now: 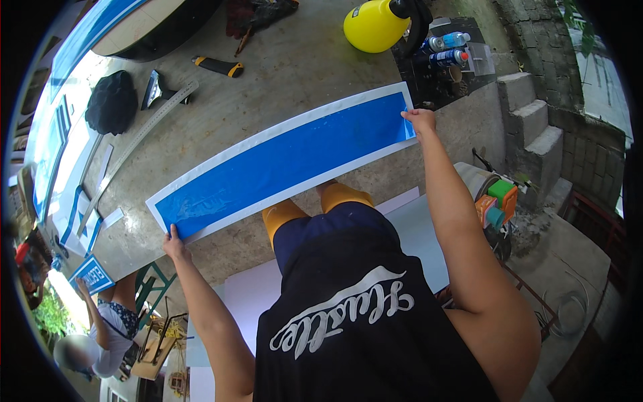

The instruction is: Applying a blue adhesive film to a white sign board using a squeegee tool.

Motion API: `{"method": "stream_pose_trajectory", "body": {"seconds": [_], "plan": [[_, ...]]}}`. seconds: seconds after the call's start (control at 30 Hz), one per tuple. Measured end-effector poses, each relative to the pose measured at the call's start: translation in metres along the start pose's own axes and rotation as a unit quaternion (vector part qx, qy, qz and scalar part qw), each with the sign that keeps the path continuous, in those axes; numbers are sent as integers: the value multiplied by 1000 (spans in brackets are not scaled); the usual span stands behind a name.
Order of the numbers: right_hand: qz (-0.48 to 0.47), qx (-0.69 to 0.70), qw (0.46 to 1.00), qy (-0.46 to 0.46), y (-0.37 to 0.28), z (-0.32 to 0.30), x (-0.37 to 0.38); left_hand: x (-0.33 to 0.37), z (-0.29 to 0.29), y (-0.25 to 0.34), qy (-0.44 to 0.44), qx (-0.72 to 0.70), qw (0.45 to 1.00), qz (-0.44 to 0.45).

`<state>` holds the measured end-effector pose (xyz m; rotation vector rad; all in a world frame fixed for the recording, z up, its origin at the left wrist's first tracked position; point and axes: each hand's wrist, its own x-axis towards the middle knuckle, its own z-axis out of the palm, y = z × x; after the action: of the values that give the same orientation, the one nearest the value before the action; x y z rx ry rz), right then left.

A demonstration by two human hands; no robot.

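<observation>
A long blue sheet (288, 154) with a white border lies slantwise across the near edge of the grey table. Wrinkles and shiny spots show in its blue surface, mostly toward the left end. My left hand (175, 248) is closed on the sheet's lower left corner, thumb on top. At the right end my right hand (420, 122) pinches the edge, fingertips together. A lighter, creased blue patch shows beside those fingers; whether a film is lifted there I cannot tell.
On the grey table (268, 87) lie a utility knife (218, 66), a metal ruler (137, 144), a scraper (155, 90) and a black cloth bundle (111, 102). A yellow spray bottle (374, 27) and spray cans (447, 57) stand far right. Another person (110, 335) holds a blue sign at left.
</observation>
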<state>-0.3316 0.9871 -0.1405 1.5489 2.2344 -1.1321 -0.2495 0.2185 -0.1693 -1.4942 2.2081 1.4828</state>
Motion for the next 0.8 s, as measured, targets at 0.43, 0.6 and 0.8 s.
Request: {"method": "stream_pose_trajectory", "body": {"seconds": [0.43, 0.6, 0.8], "plan": [[-1, -11, 1000, -22, -7, -5, -6, -6, 4, 6, 8, -10, 1000, -8], [11, 7, 1000, -21, 7, -1, 10, -4, 2, 5, 19, 9, 1000, 1], [-4, -11, 999, -33, 3, -3, 8, -9, 6, 11, 9, -5, 1000, -5]]}}
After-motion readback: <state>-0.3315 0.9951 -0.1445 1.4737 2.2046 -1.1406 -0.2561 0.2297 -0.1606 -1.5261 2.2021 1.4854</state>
